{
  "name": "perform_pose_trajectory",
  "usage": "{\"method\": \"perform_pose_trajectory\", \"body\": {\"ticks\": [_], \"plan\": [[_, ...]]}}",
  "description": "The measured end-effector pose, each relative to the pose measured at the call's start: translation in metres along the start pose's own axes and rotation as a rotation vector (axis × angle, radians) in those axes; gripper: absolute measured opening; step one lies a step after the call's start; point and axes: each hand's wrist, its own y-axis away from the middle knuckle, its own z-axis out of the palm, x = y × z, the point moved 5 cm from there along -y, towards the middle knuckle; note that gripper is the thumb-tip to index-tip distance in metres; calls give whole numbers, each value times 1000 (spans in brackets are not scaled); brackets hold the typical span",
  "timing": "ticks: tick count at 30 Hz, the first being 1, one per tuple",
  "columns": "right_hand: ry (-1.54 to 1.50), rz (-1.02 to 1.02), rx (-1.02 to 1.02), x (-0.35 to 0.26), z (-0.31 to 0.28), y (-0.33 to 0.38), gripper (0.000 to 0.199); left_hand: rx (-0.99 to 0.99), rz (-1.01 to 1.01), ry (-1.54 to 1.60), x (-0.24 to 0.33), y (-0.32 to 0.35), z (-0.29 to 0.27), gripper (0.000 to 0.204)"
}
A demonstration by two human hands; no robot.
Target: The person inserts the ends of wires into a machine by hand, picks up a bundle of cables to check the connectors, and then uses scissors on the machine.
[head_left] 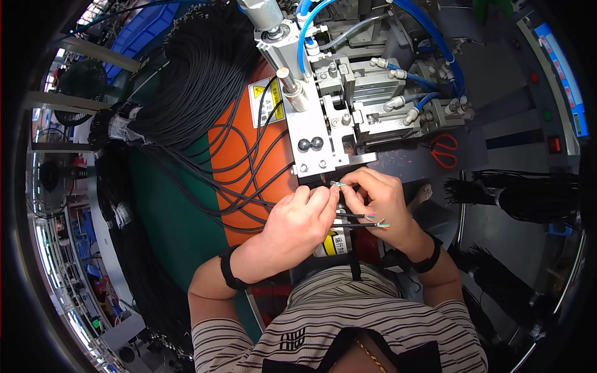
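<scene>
My left hand [298,217] is closed in a pinch on a black cable, close to its stripped end. My right hand [382,199] meets it fingertip to fingertip, pinching the thin coloured wires [337,184] at that end. Two more black cables [357,225] stick out from beneath my left hand toward the right palm, their coloured wire ends fanned out. Both hands are just in front of the metal block [317,158] of a pneumatic machine. The fingers partly hide the pinched wires.
A large bundle of black cables [193,81] lies at the left, strands trailing over the orange mat [239,208] and green surface [155,193]. Blue air hoses [423,18] arch over the machine's cylinders. Red-handled scissors [443,151] lie to the right, near more hanging cable bundles [528,196].
</scene>
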Motion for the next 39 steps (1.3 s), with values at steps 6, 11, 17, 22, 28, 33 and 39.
{"method": "perform_pose_trajectory", "body": {"ticks": [6, 11, 17, 22, 28, 33, 39], "plan": [[-24, 43, 32, 4, 2, 7, 8, 5, 11, 0, -1, 0, 0, 46], [-66, 79, 43, 5, 0, 2, 8, -11, -22, -29, -1, -3, -1, 45], [-139, 151, -21, 14, 4, 2, 9, 61, -115, 155, -13, 10, -5, 44], [-92, 208, 4, 21, 4, 6, 9, 222, -136, -65, -19, 37, -4, 44], [-549, 420, -127, 14, -2, 24, 12, 147, -285, -23, -31, 44, 4, 43], [-635, 326, -82, 2, -3, 25, 20, 173, -315, 74, -39, 42, 2, 44], [-818, 305, -48, 9, 15, 27, 16, 187, -200, 497, -15, 19, -2, 36]]}}
